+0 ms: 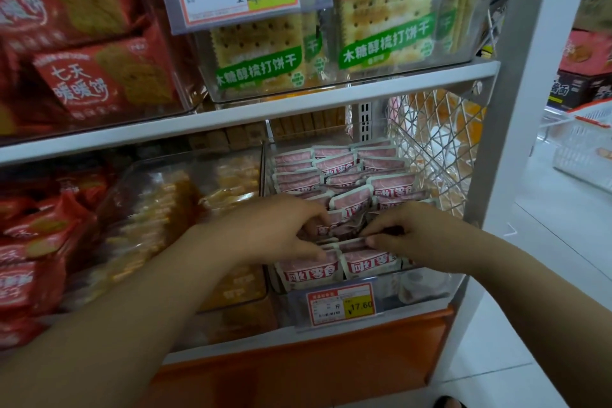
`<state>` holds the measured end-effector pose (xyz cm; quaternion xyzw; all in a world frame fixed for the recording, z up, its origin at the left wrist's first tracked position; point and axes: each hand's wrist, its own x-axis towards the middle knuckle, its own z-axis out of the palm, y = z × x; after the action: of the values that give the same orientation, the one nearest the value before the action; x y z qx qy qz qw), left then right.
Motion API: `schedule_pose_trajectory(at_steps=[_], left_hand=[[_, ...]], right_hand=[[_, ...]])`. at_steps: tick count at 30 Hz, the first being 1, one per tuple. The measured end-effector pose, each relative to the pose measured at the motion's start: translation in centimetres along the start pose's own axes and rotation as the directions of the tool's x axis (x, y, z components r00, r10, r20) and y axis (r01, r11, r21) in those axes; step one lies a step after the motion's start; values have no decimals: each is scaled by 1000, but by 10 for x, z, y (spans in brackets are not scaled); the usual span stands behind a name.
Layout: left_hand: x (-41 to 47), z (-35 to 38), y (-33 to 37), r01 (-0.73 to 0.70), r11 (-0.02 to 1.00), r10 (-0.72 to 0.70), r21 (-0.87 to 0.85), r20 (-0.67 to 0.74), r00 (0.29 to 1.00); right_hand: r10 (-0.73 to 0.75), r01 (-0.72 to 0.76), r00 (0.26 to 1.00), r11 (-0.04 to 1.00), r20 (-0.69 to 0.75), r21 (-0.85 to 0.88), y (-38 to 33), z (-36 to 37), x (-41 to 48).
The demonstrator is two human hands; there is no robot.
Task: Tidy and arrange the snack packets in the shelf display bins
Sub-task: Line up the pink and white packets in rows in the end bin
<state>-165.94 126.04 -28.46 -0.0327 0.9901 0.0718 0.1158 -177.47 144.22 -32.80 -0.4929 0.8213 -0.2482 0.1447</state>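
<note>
A clear display bin (427,288) on the lower shelf holds several small pink-and-white snack packets (344,175) standing in rows. Both my hands are inside its front half. My left hand (278,228) reaches in from the left, fingers curled round packets in the middle of the bin, thumb on a front packet (309,270). My right hand (410,232) comes in from the right and pinches the top edge of a packet (352,243) between thumb and fingers. The packets under both hands are partly hidden.
A price tag (341,305) hangs on the bin's front. To the left stands a clear bin of yellow packets (165,209) and red biscuit bags (29,242). Above, a shelf edge (265,109) carries cracker packs (384,16). A wire mesh side panel (433,142) closes the right.
</note>
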Motion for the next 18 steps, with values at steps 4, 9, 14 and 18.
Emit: schedule_pose_trajectory(at_steps=[4, 9, 14, 18], left_hand=[[6, 8, -3, -10, 992, 20, 129, -79, 997], [13, 3, 1, 28, 962, 43, 272, -251, 967], [42, 4, 15, -113, 939, 216, 324, -303, 928], [68, 13, 4, -80, 926, 185, 369, -259, 948]], right_hand=[[21, -24, 997, 999, -68, -41, -3, 3, -3], [52, -79, 989, 978, -140, -195, -3, 10, 0], [33, -62, 989, 977, -141, -205, -1, 10, 1], [44, -74, 983, 983, -180, -165, 2, 11, 1]])
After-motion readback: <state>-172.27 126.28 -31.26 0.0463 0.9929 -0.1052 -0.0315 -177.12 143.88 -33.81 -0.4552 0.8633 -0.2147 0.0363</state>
